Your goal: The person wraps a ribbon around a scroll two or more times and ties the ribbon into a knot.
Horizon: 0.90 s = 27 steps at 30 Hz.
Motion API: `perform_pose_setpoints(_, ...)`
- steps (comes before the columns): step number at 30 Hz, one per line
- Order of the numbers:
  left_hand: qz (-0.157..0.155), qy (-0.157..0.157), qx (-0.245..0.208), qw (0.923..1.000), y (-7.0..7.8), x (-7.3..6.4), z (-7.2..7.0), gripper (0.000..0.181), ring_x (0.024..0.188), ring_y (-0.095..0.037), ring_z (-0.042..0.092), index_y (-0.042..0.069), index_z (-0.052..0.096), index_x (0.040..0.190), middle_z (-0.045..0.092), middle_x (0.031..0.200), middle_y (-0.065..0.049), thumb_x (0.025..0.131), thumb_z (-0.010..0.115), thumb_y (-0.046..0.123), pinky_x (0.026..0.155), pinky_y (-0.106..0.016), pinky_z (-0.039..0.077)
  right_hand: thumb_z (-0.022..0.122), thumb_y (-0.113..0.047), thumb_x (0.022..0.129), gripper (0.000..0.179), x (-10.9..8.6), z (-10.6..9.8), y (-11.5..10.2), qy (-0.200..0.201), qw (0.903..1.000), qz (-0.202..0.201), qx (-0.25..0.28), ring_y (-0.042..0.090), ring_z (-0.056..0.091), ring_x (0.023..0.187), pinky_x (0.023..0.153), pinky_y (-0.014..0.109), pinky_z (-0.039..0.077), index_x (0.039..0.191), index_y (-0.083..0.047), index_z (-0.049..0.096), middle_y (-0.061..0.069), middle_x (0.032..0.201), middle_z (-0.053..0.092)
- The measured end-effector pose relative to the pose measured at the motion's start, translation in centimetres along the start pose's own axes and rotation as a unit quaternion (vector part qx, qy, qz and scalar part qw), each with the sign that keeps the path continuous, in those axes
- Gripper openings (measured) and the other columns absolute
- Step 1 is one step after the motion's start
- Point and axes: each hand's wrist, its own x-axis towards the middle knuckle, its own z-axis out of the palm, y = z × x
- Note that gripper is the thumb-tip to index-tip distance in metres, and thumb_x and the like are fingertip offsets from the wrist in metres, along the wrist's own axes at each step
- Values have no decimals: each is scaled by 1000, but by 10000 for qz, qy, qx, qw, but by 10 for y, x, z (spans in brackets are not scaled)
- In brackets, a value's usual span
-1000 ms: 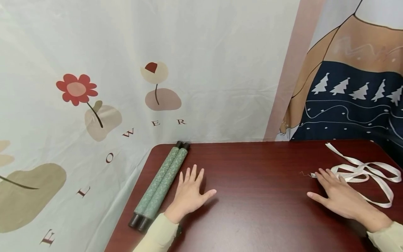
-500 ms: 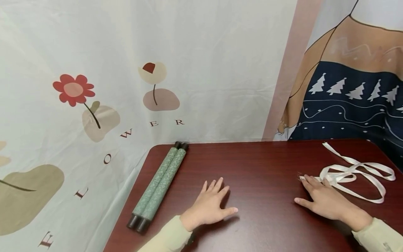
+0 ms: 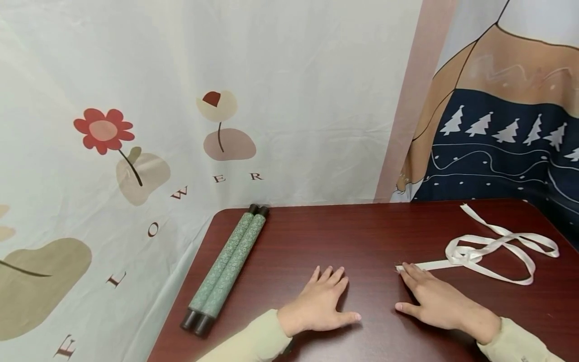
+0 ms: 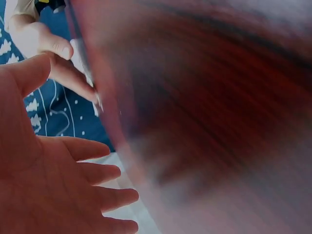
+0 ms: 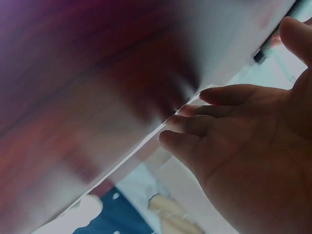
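Note:
A white ribbon lies in loose loops on the right of the dark red table, one end stretched out to the left. My right hand touches that frayed end with straight fingertips, palm down. In the right wrist view the fingers meet the thin white line of the ribbon. My left hand is held over the middle of the table, fingers spread, holding nothing. The left wrist view shows its straight fingers apart from the tabletop.
Two green patterned rolls with black ends lie side by side along the table's left edge. A pale printed curtain hangs behind the table, with a dark blue tree-patterned part at the right.
My right hand has moved left and nearer, drawing the ribbon's end out of the loops. My left hand has moved right and nearer, away from the green rolls.

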Motion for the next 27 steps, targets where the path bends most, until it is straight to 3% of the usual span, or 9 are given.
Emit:
perform_pose_setpoints(10, 399, -374, 383, 9978, 13, 7, -2, 78, 157, -29, 23, 11, 40, 162, 27, 171, -4, 105, 43, 65, 127, -51, 18, 70, -54, 96, 88, 14, 4, -36, -644, 9961, -259, 546, 49, 37, 147, 113, 63, 38, 147, 15, 48, 34, 158, 39)
perform_pose_setpoints(17, 559, -487, 754, 9944, 21, 16, -4, 73, 156, -26, 27, 12, 41, 161, 30, 170, -2, 105, 51, 58, 126, -46, 24, 76, -39, 95, 82, 22, 9, -56, -784, 9921, -385, 901, 47, 37, 147, 112, 62, 39, 147, 17, 46, 35, 158, 37)
perform_pose_setpoints(20, 535, -208, 945, 9939, 22, 21, -2, 63, 148, -21, 42, 11, 51, 155, 46, 161, -1, 105, 57, 49, 120, -40, 36, 76, -32, 95, 77, 24, 10, -64, -765, 9906, -446, 1045, 47, 41, 145, 111, 62, 40, 146, 17, 47, 36, 157, 39)
perform_pose_setpoints(23, 502, 407, 1106, 9918, 21, 27, 0, 44, 114, -13, 60, 10, 67, 140, 66, 131, 2, 103, 66, 34, 92, -27, 51, 75, -26, 95, 73, 25, 10, -68, -730, 9893, -543, 1140, 46, 44, 143, 111, 60, 41, 147, 17, 47, 36, 156, 40)
perform_pose_setpoints(25, 456, 790, 1146, 9892, 20, 32, 1, 31, 88, -10, 55, 12, 75, 127, 67, 107, 5, 99, 71, 27, 72, -21, 47, 75, -24, 95, 71, 26, 10, -71, -729, 9882, -613, 1202, 45, 46, 141, 111, 59, 42, 147, 17, 47, 35, 156, 41)
perform_pose_setpoints(27, 365, 985, 1038, 9890, 19, 37, 2, 22, 76, -10, 49, 14, 80, 115, 64, 93, 6, 95, 76, 23, 63, -21, 42, 74, -22, 95, 70, 27, 9, -72, -743, 9870, -636, 1278, 43, 47, 141, 111, 57, 43, 147, 17, 47, 34, 156, 41)
